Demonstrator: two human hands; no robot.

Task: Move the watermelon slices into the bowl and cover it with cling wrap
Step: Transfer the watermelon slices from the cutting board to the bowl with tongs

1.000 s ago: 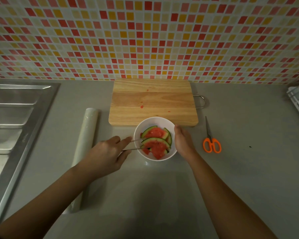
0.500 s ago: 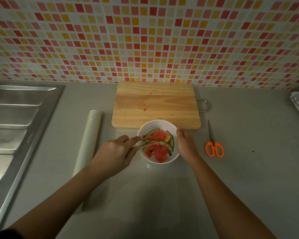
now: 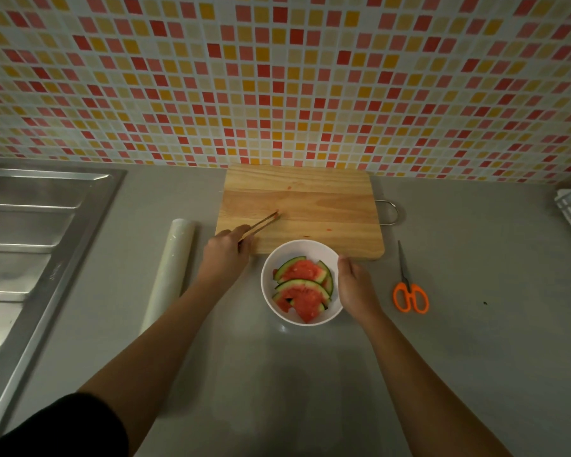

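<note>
Done: watermelon slices point(image 3: 302, 285) in bowl point(image 3: 297, 247), mid counter point(image 3: 475, 341); cutting board point(image 3: 310, 199) holds only red specks.
Left to do: cling wrap roll point(image 3: 170, 272) untouched, beside board's left edge.
Left hand point(image 3: 226, 255): pinches tongs point(image 3: 261, 224) over board.
Right hand point(image 3: 355, 285): holds bowl's right rim.
Surface: grey counter, sink point(image 3: 30, 242) at left edge, scissors point(image 3: 409, 291) right of bowl, mosaic wall point(image 3: 277, 77) behind.

The white bowl point(image 3: 297, 247) held the watermelon slices point(image 3: 302, 288), right hand point(image 3: 355, 285) gripping its right rim. Behind the bowl, the left hand point(image 3: 223, 255) pinched tongs point(image 3: 261, 224) over the cutting board point(image 3: 310, 199). Cling wrap roll point(image 3: 170, 272) lay left of the bowl, scissors point(image 3: 409, 291) right.
</note>
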